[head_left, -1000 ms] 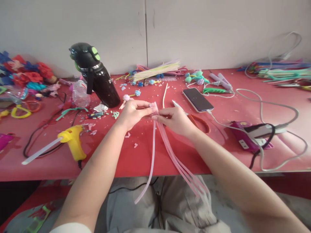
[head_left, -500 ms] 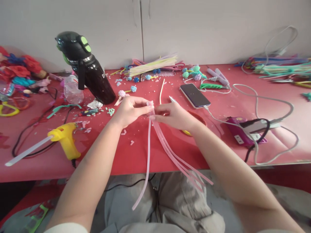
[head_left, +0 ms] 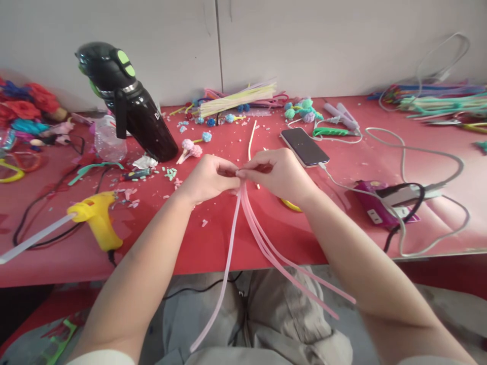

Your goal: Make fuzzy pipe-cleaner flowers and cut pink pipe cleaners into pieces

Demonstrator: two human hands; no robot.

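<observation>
Pink pipe cleaners hang down from between my two hands, one strand bending left and the others curving right over the table edge toward my lap. My left hand pinches their top end from the left. From the right, my right hand pinches the same spot, its fingertips touching those of my left. The gathered top of the strands is hidden behind my fingers. Just behind lies a pale yellow stem, and yellow scissor handles show partly beneath my right wrist.
A black bottle stands at the back left, with a yellow glue gun nearer. A phone lies right, its cable running past a purple power strip. Bundled pipe cleaners and small pompom flowers lie behind; scraps dot the red table.
My right hand has risen to meet my left fingertips, covering the folded pink top that showed before. The hanging strands reach lower and swing farther outward. The view has shifted slightly.
</observation>
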